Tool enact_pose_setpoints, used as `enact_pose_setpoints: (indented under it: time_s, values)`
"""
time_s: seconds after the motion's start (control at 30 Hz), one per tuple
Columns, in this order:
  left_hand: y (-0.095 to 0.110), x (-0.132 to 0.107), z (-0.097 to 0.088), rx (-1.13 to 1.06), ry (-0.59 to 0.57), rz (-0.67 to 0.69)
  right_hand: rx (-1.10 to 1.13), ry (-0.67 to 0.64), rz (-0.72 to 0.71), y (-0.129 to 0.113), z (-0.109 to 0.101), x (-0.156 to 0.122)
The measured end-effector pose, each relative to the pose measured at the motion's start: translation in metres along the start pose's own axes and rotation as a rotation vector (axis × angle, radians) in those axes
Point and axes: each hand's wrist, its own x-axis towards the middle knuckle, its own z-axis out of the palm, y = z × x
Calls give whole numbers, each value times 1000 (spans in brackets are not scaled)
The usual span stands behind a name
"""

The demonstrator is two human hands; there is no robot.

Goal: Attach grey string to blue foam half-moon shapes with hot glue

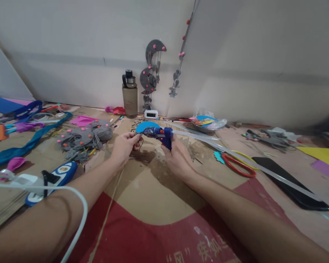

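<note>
My right hand (178, 157) is wrapped round the grip of a blue hot glue gun (164, 135), and a small red light shows on its side. Its nozzle end points left, towards my left hand (127, 146). With fingertips pinched together, my left hand holds a small piece right by the nozzle; a thin dark strand hangs beneath it, and the piece itself is too small to make out. A clear glue stick (194, 136) sticks out from the gun's back end. Just behind the gun lies a blue round piece (146, 126) on the cardboard (142, 190).
Grey yarn with pompoms (84, 137) and a power strip (59, 177) lie left. A bottle (131, 98) and white digital clock (151, 114) stand at the wall beneath hanging moon decorations (149, 78). Scissors (238, 166), long glue sticks (285, 179) and a black case (293, 186) lie right.
</note>
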Motion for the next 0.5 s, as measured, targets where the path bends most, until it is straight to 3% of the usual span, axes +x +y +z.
enact_pose_setpoints:
  time_s: [0.5]
  values:
    - [3,6,-5,-191,45,21,86,-6,41,12,2,7]
